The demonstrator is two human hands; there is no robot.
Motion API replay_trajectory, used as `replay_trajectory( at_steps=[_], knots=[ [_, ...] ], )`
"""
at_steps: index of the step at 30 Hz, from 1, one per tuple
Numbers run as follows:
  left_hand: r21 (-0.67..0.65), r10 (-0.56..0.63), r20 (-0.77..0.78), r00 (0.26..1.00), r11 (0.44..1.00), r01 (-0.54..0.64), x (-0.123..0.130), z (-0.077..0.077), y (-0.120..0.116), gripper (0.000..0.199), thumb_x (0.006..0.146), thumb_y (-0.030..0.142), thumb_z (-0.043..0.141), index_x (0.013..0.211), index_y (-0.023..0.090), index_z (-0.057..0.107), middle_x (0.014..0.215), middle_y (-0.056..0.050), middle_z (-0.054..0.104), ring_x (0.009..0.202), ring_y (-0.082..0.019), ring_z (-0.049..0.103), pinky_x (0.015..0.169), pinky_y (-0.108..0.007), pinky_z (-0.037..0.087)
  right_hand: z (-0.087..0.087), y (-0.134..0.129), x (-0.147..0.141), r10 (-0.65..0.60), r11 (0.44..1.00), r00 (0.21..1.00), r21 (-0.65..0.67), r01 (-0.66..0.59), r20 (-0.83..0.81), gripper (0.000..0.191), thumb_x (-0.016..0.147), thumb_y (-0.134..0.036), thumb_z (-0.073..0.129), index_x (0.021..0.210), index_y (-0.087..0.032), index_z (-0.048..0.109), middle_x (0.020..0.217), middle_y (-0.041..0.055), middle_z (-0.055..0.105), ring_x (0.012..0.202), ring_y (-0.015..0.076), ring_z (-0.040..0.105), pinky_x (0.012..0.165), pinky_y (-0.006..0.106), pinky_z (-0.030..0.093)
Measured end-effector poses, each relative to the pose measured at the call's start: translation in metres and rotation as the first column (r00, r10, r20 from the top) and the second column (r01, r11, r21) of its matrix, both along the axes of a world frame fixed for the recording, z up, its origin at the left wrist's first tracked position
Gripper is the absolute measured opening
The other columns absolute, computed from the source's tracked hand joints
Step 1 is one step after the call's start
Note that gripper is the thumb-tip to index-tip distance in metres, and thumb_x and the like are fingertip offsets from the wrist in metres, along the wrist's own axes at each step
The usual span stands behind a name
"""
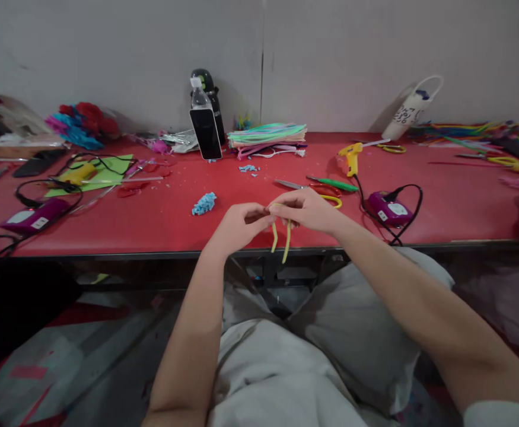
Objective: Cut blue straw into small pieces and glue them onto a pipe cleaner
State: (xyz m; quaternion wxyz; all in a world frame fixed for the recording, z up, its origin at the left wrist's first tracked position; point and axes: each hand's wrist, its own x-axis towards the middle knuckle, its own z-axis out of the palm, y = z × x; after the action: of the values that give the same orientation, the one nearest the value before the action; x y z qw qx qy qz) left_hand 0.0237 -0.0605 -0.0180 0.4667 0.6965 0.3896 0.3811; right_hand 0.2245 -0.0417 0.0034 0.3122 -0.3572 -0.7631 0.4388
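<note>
A thin yellow strip [287, 240] is pinched between my two hands over the front edge of the red table [165, 228], and two of its ends hang down. My left hand [247, 225] has its thumb and fingers closed on the strip. My right hand [306, 209] meets it from the right, fingertips also pressed on the strip. The fingertips of both hands nearly touch, and the part of the strip between them is mostly hidden. To the left of my hands lies a light blue fuzzy bundle [204, 204].
Scissors [331, 200], green-handled pliers [338, 185] and a yellow glue gun [352, 159] lie beyond my right hand. A purple box [389, 209] with a cable sits right. Behind stand a phone [206, 134] and pastel stems [268, 137]. A person's blurred arm shows at far right.
</note>
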Motion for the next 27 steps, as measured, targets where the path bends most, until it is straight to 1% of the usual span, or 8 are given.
replay_trajectory(
  at_steps=[2,6,8,11,15,19,23,27],
  knots=[
    [-0.092,-0.040,0.019,0.999,0.995,0.041,0.007,0.004,0.007,0.026,0.079,0.030,0.069,0.099,0.013,0.070,0.082,-0.008,0.074,0.075,-0.020,0.071,0.068,-0.030,0.056,-0.003,0.002,0.004,-0.062,0.998,0.998,0.020,0.062,-0.012,0.035,0.085,-0.046,0.062,0.094,-0.015,0.073,0.058,-0.0013,0.058,0.051,0.0087,0.051,0.048,0.021,0.043],
    [-0.049,0.081,0.162,0.983,0.996,-0.074,0.025,-0.007,0.007,0.030,0.075,0.019,0.067,0.105,0.013,0.067,0.081,-0.006,0.072,0.076,-0.019,0.070,0.068,-0.029,0.058,-0.009,-0.004,0.010,-0.154,0.987,0.983,0.029,0.157,-0.104,0.040,0.080,-0.046,0.069,0.105,-0.015,0.072,0.066,-0.0006,0.060,0.055,0.0087,0.050,0.050,0.022,0.042],
    [-0.030,0.116,0.223,0.968,0.993,-0.113,0.029,-0.015,0.001,0.032,0.075,0.019,0.068,0.106,0.014,0.066,0.081,-0.005,0.072,0.074,-0.017,0.069,0.069,-0.030,0.058,-0.009,-0.010,0.014,-0.146,0.989,0.979,0.002,0.148,-0.145,0.044,0.077,-0.044,0.073,0.110,-0.015,0.069,0.070,-0.0002,0.061,0.059,0.0093,0.052,0.053,0.022,0.043],
    [-0.044,0.186,0.284,0.941,0.982,-0.181,0.026,-0.020,-0.006,0.027,0.073,0.024,0.071,0.098,0.013,0.070,0.082,-0.005,0.072,0.072,-0.015,0.067,0.067,-0.028,0.058,-0.008,-0.015,0.017,-0.111,0.993,0.972,-0.064,0.099,-0.207,0.051,0.074,-0.040,0.076,0.118,-0.016,0.064,0.079,0.0018,0.065,0.068,0.0118,0.058,0.062,0.025,0.048],
    [-0.075,0.261,0.370,0.892,0.965,-0.251,0.017,-0.011,-0.009,0.019,0.071,0.025,0.074,0.087,0.015,0.071,0.073,-0.001,0.070,0.064,-0.012,0.065,0.061,-0.025,0.057,-0.011,-0.016,0.012,-0.172,0.985,0.937,-0.068,0.159,-0.304,0.041,0.074,-0.039,0.077,0.106,-0.017,0.067,0.088,0.0044,0.069,0.079,0.0146,0.063,0.072,0.028,0.052],
    [-0.116,0.251,0.461,0.851,0.968,-0.223,0.019,-0.003,-0.012,0.018,0.072,0.025,0.075,0.086,0.016,0.068,0.067,-0.001,0.068,0.057,-0.011,0.065,0.058,-0.025,0.056,-0.017,-0.019,0.001,-0.172,0.985,0.937,-0.080,0.154,-0.304,0.033,0.079,-0.044,0.071,0.096,-0.016,0.068,0.077,0.0013,0.066,0.064,0.0103,0.058,0.061,0.024,0.048],
    [-0.141,0.207,0.460,0.864,0.977,-0.159,0.022,-0.002,-0.018,0.022,0.075,0.032,0.074,0.089,0.015,0.069,0.071,-0.004,0.071,0.062,-0.014,0.067,0.061,-0.027,0.058,-0.019,-0.025,-0.002,-0.112,0.993,0.961,-0.064,0.099,-0.255,0.035,0.087,-0.051,0.060,0.086,-0.016,0.065,0.067,-0.0010,0.060,0.056,0.0088,0.052,0.053,0.022,0.041],
    [-0.104,0.218,0.412,0.885,0.976,-0.192,0.021,-0.002,-0.021,0.024,0.077,0.038,0.074,0.085,0.016,0.070,0.070,-0.003,0.070,0.060,-0.011,0.064,0.059,-0.023,0.055,-0.018,-0.030,0.000,-0.103,0.994,0.961,-0.049,0.094,-0.257,0.037,0.090,-0.051,0.055,0.077,-0.016,0.060,0.063,-0.0023,0.053,0.056,0.0092,0.050,0.054,0.022,0.041]
  ],
)
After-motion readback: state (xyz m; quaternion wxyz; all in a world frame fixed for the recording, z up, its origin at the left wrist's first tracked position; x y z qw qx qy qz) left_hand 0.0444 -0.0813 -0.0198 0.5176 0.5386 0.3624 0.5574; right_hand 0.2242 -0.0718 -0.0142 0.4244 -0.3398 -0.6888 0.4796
